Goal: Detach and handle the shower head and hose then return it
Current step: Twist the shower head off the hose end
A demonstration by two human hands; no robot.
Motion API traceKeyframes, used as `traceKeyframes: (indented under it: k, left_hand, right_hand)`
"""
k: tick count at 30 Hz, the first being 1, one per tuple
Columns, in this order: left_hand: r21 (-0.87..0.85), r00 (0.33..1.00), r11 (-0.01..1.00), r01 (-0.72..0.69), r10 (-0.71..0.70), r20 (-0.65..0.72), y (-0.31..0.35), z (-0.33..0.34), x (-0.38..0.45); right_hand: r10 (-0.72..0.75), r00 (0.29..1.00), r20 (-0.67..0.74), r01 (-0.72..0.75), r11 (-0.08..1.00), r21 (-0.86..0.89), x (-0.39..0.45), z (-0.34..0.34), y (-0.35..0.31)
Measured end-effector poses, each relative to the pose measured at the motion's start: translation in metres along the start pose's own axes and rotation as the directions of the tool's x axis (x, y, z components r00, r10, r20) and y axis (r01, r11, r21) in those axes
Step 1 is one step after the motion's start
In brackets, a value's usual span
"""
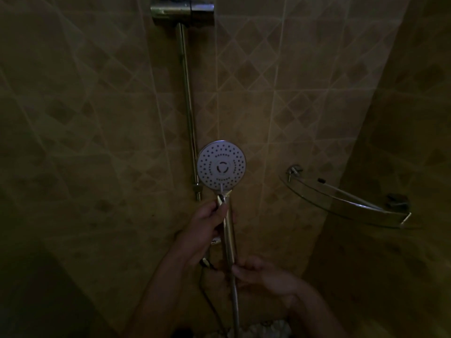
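Chrome is slick, so with your left hand [207,223] gripping the shower head [221,165] handle near the slide rail [188,106] and your right hand [258,272] fingers pinching the hose [235,311] joint, a loosened grip could drop it against the tiles.

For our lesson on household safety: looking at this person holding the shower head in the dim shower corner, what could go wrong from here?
1. The left hand grips the shower head high on its handle while the right hand holds the bottom end; the smooth chrome might slip.
2. The hose hangs by the forearms and could snag.
3. The glass corner shelf is close on the right; a swing of the head might strike it.
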State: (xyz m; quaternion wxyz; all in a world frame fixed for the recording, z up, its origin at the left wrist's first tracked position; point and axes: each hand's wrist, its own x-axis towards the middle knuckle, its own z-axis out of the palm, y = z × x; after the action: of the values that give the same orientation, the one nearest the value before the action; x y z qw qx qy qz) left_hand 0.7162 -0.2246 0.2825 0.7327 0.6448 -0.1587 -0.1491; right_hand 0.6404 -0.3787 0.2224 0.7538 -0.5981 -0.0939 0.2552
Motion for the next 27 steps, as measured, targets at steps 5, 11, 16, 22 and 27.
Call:
traceKeyframes:
  k: [5,11,16,22,27]
  left_hand:
    - [-0.173,0.994,0.984,0.045,-0.027,0.104,-0.013,-0.008,0.000]
    - [-0.249,0.995,0.967,0.049,-0.026,0.095,-0.031,-0.005,-0.002]
    - [-0.236,0.994,0.972,-0.022,-0.003,-0.105,-0.043,0.005,0.002]
    - [-0.267,0.989,0.961,-0.072,0.033,-0.147,-0.046,0.006,0.002]
    - [-0.372,0.998,0.928,-0.009,-0.014,-0.058,-0.041,-0.008,-0.001]
  right_hand:
    - [0.007,1.000,-0.008,-0.007,0.996,0.085,0.007,-0.006,0.017]
    - [-0.075,0.992,-0.098,0.081,0.995,0.060,0.007,-0.006,0.023]
    - [-0.232,0.854,-0.466,0.108,0.954,-0.279,0.017,0.001,0.034]
    - [-0.461,0.707,-0.536,-0.044,0.728,-0.684,0.018,0.011,0.045]
    - [-0.158,0.939,-0.304,0.085,0.967,-0.242,0.007,-0.007,0.023]
